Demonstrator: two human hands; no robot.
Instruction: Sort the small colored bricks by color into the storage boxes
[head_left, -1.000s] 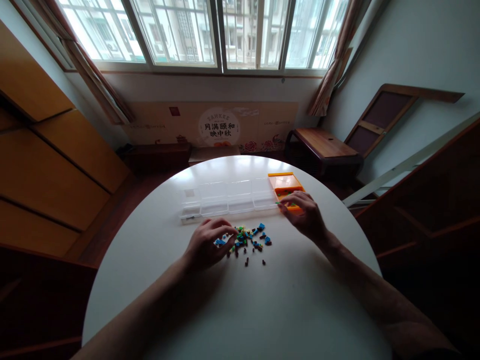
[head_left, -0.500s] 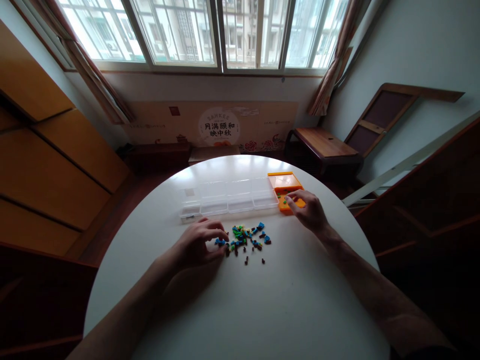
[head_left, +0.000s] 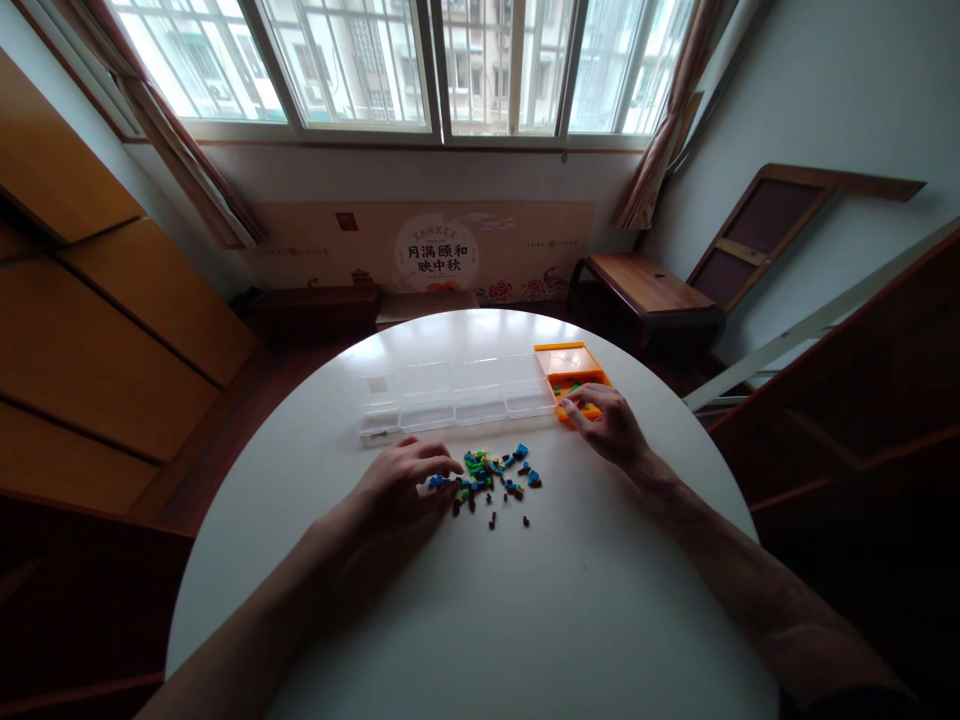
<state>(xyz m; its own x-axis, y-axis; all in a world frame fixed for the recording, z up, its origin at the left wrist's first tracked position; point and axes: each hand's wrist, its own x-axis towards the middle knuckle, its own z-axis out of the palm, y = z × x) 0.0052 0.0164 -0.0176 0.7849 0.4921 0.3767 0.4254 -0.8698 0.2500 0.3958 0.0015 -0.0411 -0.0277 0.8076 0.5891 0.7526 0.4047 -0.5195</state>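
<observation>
In front of you stands the round white table (head_left: 585,600), with the clear compartment organizer (head_left: 478,388) lying across its far half. Your left hand (head_left: 409,478) curls beside the near-left edge of the brick pile; you cannot tell whether it grips a piece. Your right hand (head_left: 609,420) bends over the front of the open orange case (head_left: 571,376), its pinch unclear. The multicoloured toy bricks (head_left: 480,466) lie between your hands, and tiny green pieces (head_left: 574,386) sit inside the case.

A home room — curtains (head_left: 643,200), wooden cupboard (head_left: 90,370), round table (head_left: 510,620).
</observation>
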